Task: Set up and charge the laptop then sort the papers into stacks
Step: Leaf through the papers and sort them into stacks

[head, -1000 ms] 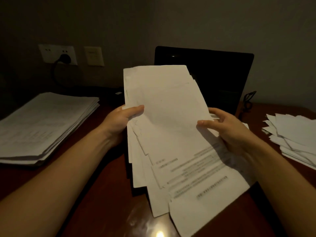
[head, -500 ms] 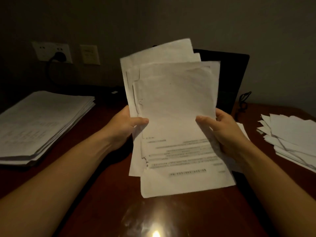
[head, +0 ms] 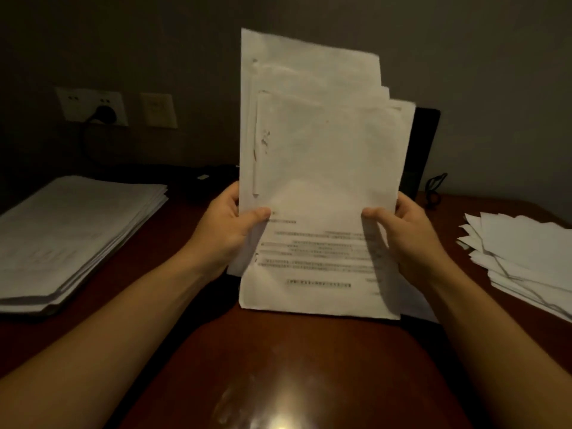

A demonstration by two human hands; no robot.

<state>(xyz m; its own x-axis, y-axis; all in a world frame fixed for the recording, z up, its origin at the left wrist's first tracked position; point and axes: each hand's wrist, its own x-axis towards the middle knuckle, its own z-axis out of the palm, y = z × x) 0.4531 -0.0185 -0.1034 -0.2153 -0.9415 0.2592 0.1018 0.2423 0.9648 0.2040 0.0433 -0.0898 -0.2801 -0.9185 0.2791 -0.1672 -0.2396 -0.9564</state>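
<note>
Table: the glossy brown table [head: 291, 370] is reflecting a bright spot of light just nearer than both hands.
Left hand: the left hand [head: 227, 235] is gripping the left edge of the sheaf, with the thumb lying across the front sheet and the fingers going out of sight behind.
Right hand: the right hand [head: 413, 239] is gripping the opposite edge in the same way, thumb in front.
Sheaf of papers: the sheaf of papers [head: 325, 168] is standing upright between the two hands, printed lines blurred on its lower part and the upper sheets fanning unevenly; whether its bottom edge is touching the table cannot be told.
Stack of papers: a thick, squared stack of papers [head: 71, 239] is lying flat well to the outside of the left hand.
Loose pile of papers: a loose pile of papers [head: 526, 258] is lying splayed outside the right hand.
Laptop: the laptop [head: 422, 150] is standing open beyond the hands, screen dark, mostly hiding behind the sheaf.
Cable: a dark looped cable [head: 435, 188] is lying just beyond the right hand.
Wall: a black plug [head: 105, 114] is sitting in the wall socket [head: 79, 102] far beyond the left hand, beside a switch plate [head: 158, 109].
</note>
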